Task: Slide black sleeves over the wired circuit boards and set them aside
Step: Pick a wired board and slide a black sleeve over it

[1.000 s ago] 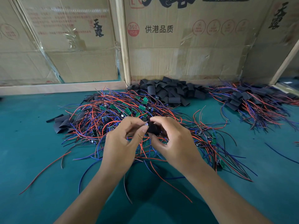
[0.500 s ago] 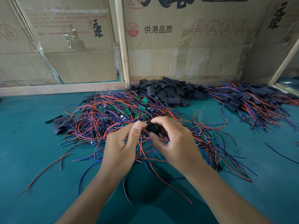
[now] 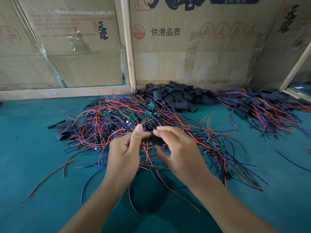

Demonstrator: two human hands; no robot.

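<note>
Right hand [image 3: 182,153] pinches a black sleeve [image 3: 155,139] just above the pile of wired boards [image 3: 131,117]. Left hand [image 3: 125,151] has its fingers curled at the sleeve's open end, apparently feeding a board in; the board itself is hidden. Risks: board corner or component snags the sleeve mouth and buckles it; trailing red and blue wires stay tangled in the pile and drag neighbours along. Finished pile [image 3: 262,106] sits far right on the tabletop [image 3: 33,148].

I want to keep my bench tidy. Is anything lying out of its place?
A few black sleeves lie loose at the left edge of the wired boards heap, apart from the main sleeve pile by the cardboard. One blue wire lies alone at the right. Nothing looks damaged.
</note>
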